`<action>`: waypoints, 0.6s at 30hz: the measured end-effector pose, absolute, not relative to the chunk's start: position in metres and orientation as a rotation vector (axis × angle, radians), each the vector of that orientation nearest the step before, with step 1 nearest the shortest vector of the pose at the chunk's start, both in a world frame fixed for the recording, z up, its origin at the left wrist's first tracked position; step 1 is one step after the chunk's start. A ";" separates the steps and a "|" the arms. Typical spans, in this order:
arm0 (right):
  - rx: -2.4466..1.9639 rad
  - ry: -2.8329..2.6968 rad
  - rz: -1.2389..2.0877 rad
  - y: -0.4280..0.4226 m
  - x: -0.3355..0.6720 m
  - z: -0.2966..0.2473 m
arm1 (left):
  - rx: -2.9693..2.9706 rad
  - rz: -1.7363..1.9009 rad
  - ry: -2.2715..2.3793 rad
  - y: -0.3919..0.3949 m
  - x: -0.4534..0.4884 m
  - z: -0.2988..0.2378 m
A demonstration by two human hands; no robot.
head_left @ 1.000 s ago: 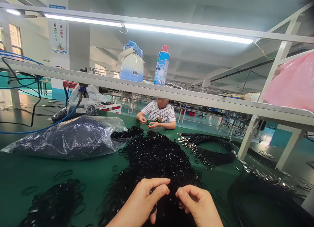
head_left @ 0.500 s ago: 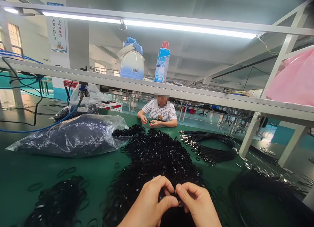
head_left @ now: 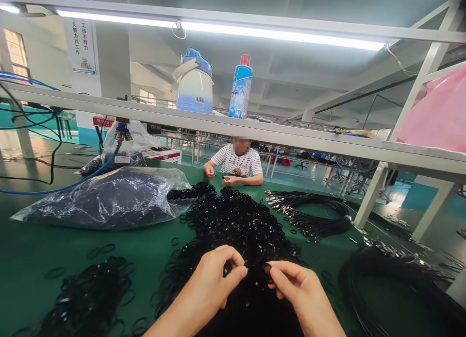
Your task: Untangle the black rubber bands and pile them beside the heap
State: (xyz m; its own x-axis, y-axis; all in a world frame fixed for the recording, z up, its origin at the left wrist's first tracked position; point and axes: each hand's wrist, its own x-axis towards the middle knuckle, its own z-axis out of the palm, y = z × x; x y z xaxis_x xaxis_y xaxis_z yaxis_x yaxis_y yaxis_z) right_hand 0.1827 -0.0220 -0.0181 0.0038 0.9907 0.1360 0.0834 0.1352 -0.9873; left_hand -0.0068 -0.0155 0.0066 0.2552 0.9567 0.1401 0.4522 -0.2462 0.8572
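A large heap of thin black rubber rings (head_left: 233, 230) lies on the green table (head_left: 32, 259) in front of me. My left hand (head_left: 213, 278) and my right hand (head_left: 294, 286) hover over the heap's near edge, close together, each with fingers pinched. A thin black ring seems stretched between the two pinches, though it is hard to make out against the heap. A smaller pile of black rings (head_left: 87, 293) lies at the near left.
A clear plastic bag of black parts (head_left: 105, 198) lies at the left. A bundle of black cables with metal ends (head_left: 309, 218) lies at the right. A person in a striped shirt (head_left: 236, 164) sits opposite. A jug (head_left: 194, 84) and spray can (head_left: 240, 87) stand on the shelf rail above.
My hands came together over the heap, then drew slightly apart and moved a little further onto it. The view tilted down slightly.
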 end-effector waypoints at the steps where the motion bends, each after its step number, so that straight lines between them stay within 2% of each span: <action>1: -1.158 -1.326 1.094 -0.022 0.183 -0.018 | 1.820 0.893 1.291 -0.016 -0.007 0.006; 8: -1.069 -1.433 1.167 -0.025 0.184 -0.019 | 1.852 0.940 1.314 -0.021 -0.005 0.006; 18: -1.070 -1.512 1.144 -0.026 0.178 -0.020 | 1.670 0.859 1.085 -0.025 0.001 0.008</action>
